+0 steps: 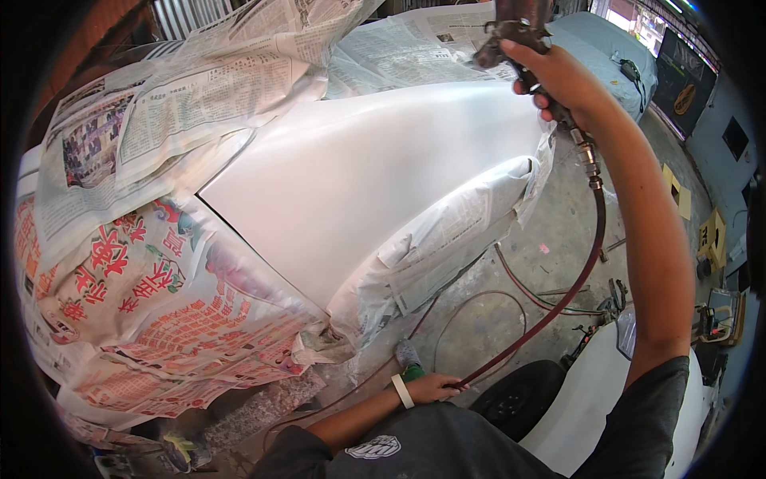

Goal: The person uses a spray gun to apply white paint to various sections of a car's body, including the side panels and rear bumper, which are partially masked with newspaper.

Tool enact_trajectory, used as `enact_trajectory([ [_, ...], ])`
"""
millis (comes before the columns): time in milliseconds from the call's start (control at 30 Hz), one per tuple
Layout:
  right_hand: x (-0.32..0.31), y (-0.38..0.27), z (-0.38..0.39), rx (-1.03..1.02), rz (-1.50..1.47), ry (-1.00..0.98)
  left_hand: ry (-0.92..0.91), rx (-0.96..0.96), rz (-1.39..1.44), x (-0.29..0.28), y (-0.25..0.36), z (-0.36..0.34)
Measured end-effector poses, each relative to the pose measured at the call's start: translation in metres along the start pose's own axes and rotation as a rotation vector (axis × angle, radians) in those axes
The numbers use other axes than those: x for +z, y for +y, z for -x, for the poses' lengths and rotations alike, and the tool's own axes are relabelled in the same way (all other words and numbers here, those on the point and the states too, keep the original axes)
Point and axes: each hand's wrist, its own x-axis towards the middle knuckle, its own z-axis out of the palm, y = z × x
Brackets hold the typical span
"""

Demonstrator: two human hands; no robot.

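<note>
Spray gun [517, 38] in the right hand [562, 84], beyond the upper right corner of the white panel [375, 176] as seen from above; the gap between them cannot be judged. The right fingers are curled round its handle, with the thumb over the top near the body and no visible space inside the grip. The gun's head stands just past the fingertips, toward the left, and its cup [523, 9] is cut off by the upper rim of the view. From the handle's lower end a dark red hose [572, 298] bends down to the left hand [435, 389], well below the panel's lower edge. The left fingers are closed about the hose; a pale band [402, 391] circles that wrist.

Newspaper [215, 112] covers the area along the panel's upper left edge, red-printed paper [159, 295] lies past its lower left edge, and white wrapping [447, 231] follows its curved right edge. Farther right are the concrete floor [558, 219], and below it a tyre [519, 391] beside a white body [578, 423].
</note>
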Motion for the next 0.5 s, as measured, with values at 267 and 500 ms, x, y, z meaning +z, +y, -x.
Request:
enact_trajectory([
  [267, -0.015, 0.016, -0.006, 0.078, 0.125, 0.084, -0.064, -0.054, -0.028, -0.007, 0.005, -0.012],
  [500, -0.015, -0.016, 0.020, 0.033, -0.065, -0.148, -0.113, -0.114, -0.100, -0.037, 0.009, -0.033],
])
